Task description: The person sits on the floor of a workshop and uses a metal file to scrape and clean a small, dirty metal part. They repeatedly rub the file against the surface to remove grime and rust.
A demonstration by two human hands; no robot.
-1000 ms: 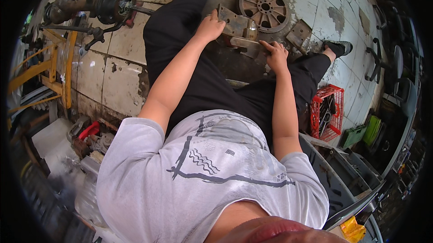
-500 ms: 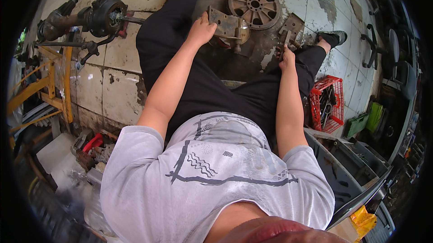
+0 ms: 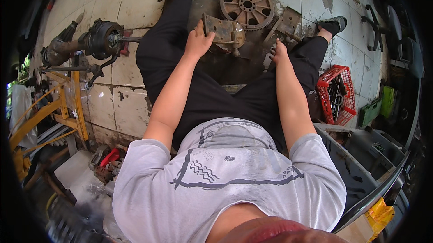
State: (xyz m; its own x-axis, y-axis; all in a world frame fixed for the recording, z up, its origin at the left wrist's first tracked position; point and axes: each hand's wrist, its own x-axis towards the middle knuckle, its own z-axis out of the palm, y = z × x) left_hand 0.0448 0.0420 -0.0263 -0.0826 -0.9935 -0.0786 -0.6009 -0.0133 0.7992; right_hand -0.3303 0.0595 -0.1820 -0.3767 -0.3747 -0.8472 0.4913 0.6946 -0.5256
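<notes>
My left hand (image 3: 198,43) is closed round the left edge of a rusty metal bracket (image 3: 219,30), thumb on the near side and fingers at the edge. A rounded, paler metal part (image 3: 239,34) stands at the bracket's right end. Between my knees, my right hand (image 3: 279,52) has its fingers partly bent and apart, with nothing seen in them. Just beyond it lies a second rusty bracket (image 3: 287,21) with holes, a narrow bar at its left side. A large rusty toothed wheel (image 3: 231,5) with spokes lies flat behind the first bracket.
To the left, a greasy axle-like assembly (image 3: 100,40) rests by a yellow metal frame (image 3: 81,107). A red plastic basket (image 3: 337,107) of tools stands by my right knee, near a grey metal box (image 3: 347,162). Worn pale tiles (image 3: 128,62) cover the floor.
My right hand has come away from the second bracket and drawn back slightly toward me, its fingers loosening. My left hand stays on the first bracket. The whole view has shifted a little.
</notes>
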